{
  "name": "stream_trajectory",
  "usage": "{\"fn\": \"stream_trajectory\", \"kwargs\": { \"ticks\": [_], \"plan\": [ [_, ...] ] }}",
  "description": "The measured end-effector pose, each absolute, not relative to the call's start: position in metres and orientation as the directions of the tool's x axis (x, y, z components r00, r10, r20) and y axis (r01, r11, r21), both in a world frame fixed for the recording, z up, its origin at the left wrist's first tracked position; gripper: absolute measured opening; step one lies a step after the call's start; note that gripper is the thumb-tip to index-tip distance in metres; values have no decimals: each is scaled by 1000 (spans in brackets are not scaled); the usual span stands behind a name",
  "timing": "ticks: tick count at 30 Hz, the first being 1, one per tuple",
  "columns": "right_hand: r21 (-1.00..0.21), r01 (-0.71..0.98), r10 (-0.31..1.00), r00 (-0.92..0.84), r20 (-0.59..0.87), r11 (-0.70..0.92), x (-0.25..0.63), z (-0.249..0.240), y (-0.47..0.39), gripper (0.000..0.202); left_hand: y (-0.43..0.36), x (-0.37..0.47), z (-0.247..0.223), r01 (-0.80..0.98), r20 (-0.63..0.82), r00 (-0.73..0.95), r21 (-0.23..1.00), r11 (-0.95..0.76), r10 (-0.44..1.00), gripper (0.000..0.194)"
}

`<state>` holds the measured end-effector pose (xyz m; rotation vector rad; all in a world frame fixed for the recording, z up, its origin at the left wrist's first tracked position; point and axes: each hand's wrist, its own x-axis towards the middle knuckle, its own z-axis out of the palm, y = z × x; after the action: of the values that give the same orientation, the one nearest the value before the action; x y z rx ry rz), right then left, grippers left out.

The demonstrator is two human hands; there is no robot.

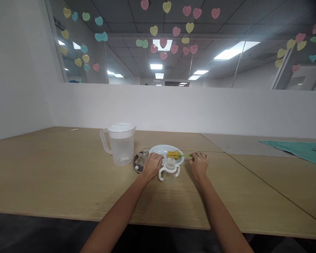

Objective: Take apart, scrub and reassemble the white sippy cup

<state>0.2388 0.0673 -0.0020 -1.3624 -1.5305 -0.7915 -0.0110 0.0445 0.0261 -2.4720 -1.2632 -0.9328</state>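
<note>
In my right hand (199,163) is the thin green handle of a bottle brush, pinched by its end. The yellow sponge head (173,155) of the brush lies over a white plate (155,149). My left hand (153,163) rests at the plate's near left side with its fingers curled closed; what is under them, if anything, is hidden. Between my hands stands a clear baby bottle (170,175), upright and without a lid, with a white two-handled collar. Left of my left hand, small clear bottle parts (140,158) lie on a dark round tray (135,165).
A translucent plastic pitcher (123,149) with a lid and handle stands left of the tray. At the far right lies a teal cloth (292,149). The wooden table (68,175) meets a white wall (173,109) at the back.
</note>
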Motion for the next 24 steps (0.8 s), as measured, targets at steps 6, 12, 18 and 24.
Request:
{"fn": "stream_trajectory", "kwargs": {
  "ticks": [6, 12, 18, 24],
  "plan": [
    [-134, 962, 402, 27, 915, 239, 234, 1, 65, 18, 48, -12, 23, 788, 621, 411, 127, -603, 668, 35],
    [-214, 935, 447, 70, 892, 282, 228, 0, 65, 19, 48, -13, 22, 763, 624, 428, 139, -632, 654, 35],
    [-259, 916, 506, 74, 859, 306, 225, 0, 65, 21, 48, -13, 23, 771, 580, 456, 120, -625, 674, 38],
    [-268, 906, 529, 59, 847, 327, 220, -3, 66, 24, 52, -12, 20, 786, 567, 423, 158, -597, 707, 37]
  ]
}}
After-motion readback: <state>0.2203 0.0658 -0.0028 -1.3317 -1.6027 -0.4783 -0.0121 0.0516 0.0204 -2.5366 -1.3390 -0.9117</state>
